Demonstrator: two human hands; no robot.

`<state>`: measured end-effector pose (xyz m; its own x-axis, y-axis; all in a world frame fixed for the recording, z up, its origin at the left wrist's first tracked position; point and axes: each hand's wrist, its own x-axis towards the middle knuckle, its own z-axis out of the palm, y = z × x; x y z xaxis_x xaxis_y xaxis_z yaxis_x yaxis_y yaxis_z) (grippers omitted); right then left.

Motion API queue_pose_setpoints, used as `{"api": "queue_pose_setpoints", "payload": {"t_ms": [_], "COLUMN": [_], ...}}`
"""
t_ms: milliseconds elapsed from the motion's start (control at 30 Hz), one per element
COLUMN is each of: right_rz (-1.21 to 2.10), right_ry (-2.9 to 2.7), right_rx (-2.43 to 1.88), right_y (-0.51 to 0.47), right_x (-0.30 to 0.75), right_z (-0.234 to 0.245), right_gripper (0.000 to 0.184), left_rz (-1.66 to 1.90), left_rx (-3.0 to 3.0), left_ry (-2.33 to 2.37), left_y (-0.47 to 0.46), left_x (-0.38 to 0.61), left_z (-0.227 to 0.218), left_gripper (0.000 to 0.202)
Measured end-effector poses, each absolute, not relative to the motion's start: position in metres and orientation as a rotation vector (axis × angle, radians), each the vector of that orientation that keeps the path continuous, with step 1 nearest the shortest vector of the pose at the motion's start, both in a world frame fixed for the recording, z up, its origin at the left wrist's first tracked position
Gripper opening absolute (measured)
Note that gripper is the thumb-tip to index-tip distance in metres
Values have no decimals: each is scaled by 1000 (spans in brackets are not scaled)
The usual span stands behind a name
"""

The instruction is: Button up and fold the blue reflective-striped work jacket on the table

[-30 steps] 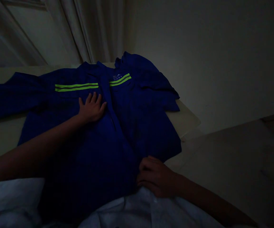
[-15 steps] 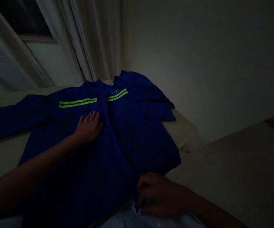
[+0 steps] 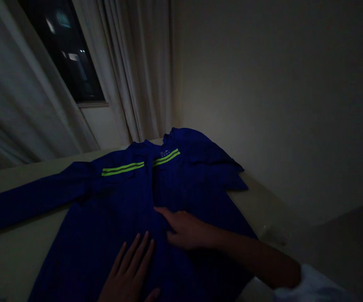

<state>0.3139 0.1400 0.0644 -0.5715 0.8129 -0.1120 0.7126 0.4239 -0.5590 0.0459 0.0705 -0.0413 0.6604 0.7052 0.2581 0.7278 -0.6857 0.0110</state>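
A dark blue long-sleeved work jacket (image 3: 106, 218) lies spread front up, with yellow-green striped bands across its chest and small light lettering above the right-hand band. My left hand (image 3: 129, 268) rests flat on the lower front, fingers spread, partly cut off by the bottom edge. On the front opening, my right hand (image 3: 183, 228) touches the fabric with its index finger stretched out and its thumb apart; the other fingers are curled and partly hidden. Dim light hides the fastening along the opening.
The jacket lies on a pale flat surface (image 3: 14, 260). Light curtains (image 3: 131, 63) hang behind it beside a dark window (image 3: 77, 58). A plain wall (image 3: 263, 105) stands at the right. A small pale, unclear item (image 3: 274, 235) is near the surface's right edge.
My right hand has let go of the lower hem and moved up to the front opening. My left hand has slid from the chest to the lower front. The view has tilted upward.
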Motion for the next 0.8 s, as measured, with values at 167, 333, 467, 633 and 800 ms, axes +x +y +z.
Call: {"api": "queue_pose_setpoints", "payload": {"t_ms": [167,333,467,633,800], "right_rz": [778,1166,1003,560,291], "right_ry": [-2296,-2724,-2463,-2313,-2311], "right_rx": [-1361,-1006,-1134,-1304,-1555], "right_y": [164,166,211,299,351], "right_x": [322,324,312,279,252], "right_z": [78,78,72,41,13], "right_gripper": [60,80,58,45,26], "left_rz": [-519,-114,-49,-352,-497], "left_rx": [-2752,-2942,-3127,-2812,-2693], "left_ry": [-1294,-1476,-1579,-1597,-1466], "left_y": [70,79,115,189,227], "left_x": [45,51,59,67,63], "left_z": [-81,-53,25,41,-12], "left_gripper": [109,87,37,37,59]}}
